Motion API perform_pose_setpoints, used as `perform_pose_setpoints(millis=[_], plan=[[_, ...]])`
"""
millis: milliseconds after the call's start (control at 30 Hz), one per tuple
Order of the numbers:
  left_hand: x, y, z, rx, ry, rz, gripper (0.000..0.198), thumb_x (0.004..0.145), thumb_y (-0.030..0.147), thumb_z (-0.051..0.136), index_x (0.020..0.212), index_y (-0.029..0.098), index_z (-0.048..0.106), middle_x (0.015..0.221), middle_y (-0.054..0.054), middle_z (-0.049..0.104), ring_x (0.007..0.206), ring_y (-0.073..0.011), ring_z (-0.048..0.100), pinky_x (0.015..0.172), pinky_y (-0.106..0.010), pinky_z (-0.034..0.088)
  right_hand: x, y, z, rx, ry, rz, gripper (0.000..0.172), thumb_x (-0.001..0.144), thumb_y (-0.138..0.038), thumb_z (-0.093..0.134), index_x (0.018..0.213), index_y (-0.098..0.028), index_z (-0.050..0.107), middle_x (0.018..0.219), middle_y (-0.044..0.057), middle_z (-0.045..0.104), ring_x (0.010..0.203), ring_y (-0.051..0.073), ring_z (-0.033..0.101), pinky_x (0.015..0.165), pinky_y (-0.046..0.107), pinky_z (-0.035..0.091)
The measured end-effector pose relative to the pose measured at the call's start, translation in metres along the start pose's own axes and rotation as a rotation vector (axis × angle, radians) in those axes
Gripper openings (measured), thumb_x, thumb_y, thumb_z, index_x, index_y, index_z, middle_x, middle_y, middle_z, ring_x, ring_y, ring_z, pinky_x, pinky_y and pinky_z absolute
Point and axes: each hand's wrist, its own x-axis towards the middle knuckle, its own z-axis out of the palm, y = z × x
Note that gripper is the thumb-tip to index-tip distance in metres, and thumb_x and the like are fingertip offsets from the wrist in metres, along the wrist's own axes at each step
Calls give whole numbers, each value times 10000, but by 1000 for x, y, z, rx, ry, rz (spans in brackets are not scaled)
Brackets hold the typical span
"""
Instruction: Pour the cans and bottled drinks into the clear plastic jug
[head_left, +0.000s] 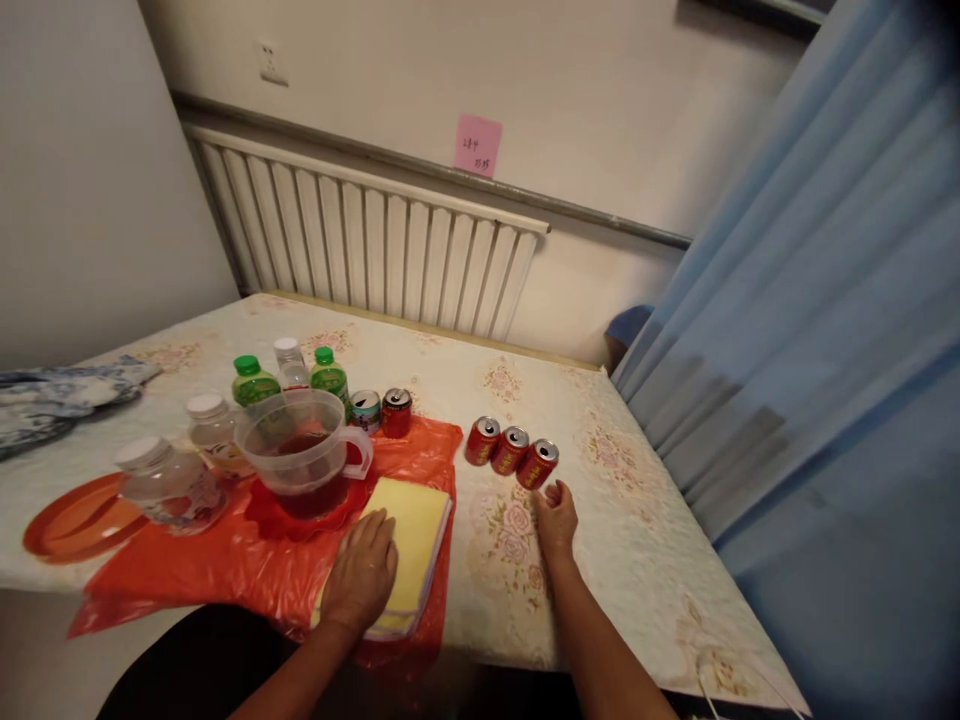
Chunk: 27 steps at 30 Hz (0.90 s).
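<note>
My left hand [361, 570] lies flat on a folded yellow cloth [412, 530], fingers stretched out. Just in front of the nearest of three red drink cans is my right hand [556, 518], its fingers loosely bent and holding nothing. I cannot tell whether it touches that can [538, 466]. The middle can [511, 452] and the far-left can [483, 442] stand upright beside it in a slanting row, their tops opened. Left of the cloth, a clear plastic measuring jug [292, 455] with dark reddish liquid stands on a red dish [262, 512].
An orange plastic sheet [217, 570] lies under the cloth and jug. Several bottles, including a green-capped one [255, 382], a teal can [366, 410] and another red can [397, 413] surround the jug. An orange lid [82, 520] lies left; a blue curtain [810, 350] hangs right.
</note>
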Motion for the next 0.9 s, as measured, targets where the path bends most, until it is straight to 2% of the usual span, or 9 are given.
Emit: perform_pose_setpoints(millis=[100, 167, 233, 333, 467, 633, 767, 833, 900], plan=[[-1, -1, 0, -11, 13, -2, 336, 880, 193, 458, 1161, 131, 630, 1259, -149, 636, 1192, -295, 555, 1041, -466, 415, -25, -4, -8, -19, 68, 33, 448, 731, -477, 593, 1034, -146, 592, 816, 78, 681, 740, 239, 638, 747, 363, 501], [-2, -1, 1, -21, 24, -4, 331, 878, 189, 462, 1156, 135, 634, 1254, -149, 640, 1192, -293, 558, 1040, -466, 417, -44, -11, -8, -23, 61, 20, 370, 753, -474, 583, 968, -173, 599, 744, 50, 662, 697, 233, 625, 710, 353, 494], [-4, -2, 3, -23, 32, -9, 327, 876, 185, 466, 1152, 146, 637, 1250, -143, 644, 1192, -290, 561, 1036, -464, 423, -63, -22, -3, -5, 6, -13, 319, 766, -462, 590, 937, -193, 608, 717, 32, 658, 671, 222, 622, 674, 332, 493], [-6, -2, 5, -11, 39, -12, 330, 872, 176, 464, 1151, 146, 638, 1249, -140, 646, 1191, -288, 562, 1031, -461, 427, -81, -51, 18, 69, -123, -102, 283, 794, -432, 574, 944, -196, 615, 729, 28, 662, 674, 208, 624, 659, 314, 498], [-8, -1, 4, -23, 61, -17, 338, 864, 149, 460, 1155, 139, 631, 1244, -144, 647, 1195, -285, 558, 1040, -461, 415, -85, -101, 64, 150, -342, -229, 242, 796, -393, 560, 913, -188, 616, 673, -1, 615, 626, 178, 601, 611, 280, 495], [-9, -1, 3, -58, 74, -13, 347, 854, 132, 455, 1156, 153, 624, 1244, -134, 645, 1200, -274, 554, 1038, -455, 407, -70, -152, 138, 157, -433, -291, 265, 746, -351, 593, 950, -188, 633, 706, -1, 635, 629, 168, 610, 624, 275, 515], [-10, -2, 6, -75, 91, -28, 349, 851, 124, 451, 1153, 155, 624, 1235, -138, 648, 1196, -275, 559, 1039, -466, 403, -59, -177, 190, 107, -434, -328, 527, 641, -334, 721, 1133, -185, 607, 972, 65, 693, 834, 221, 646, 813, 356, 518], [-11, -2, 9, -74, 96, -34, 355, 847, 111, 448, 1153, 146, 625, 1235, -144, 647, 1196, -276, 560, 1042, -468, 402, -56, -187, 211, 74, -421, -369, 679, 598, -323, 766, 1226, -168, 562, 1156, 123, 655, 1005, 269, 623, 912, 402, 483], [-12, -2, 12, -64, 101, -40, 367, 836, 96, 446, 1152, 150, 625, 1238, -142, 647, 1194, -275, 561, 1036, -469, 408, -54, -194, 228, 44, -408, -419, 752, 587, -312, 781, 1277, -153, 528, 1262, 157, 603, 1140, 304, 566, 991, 432, 434]])
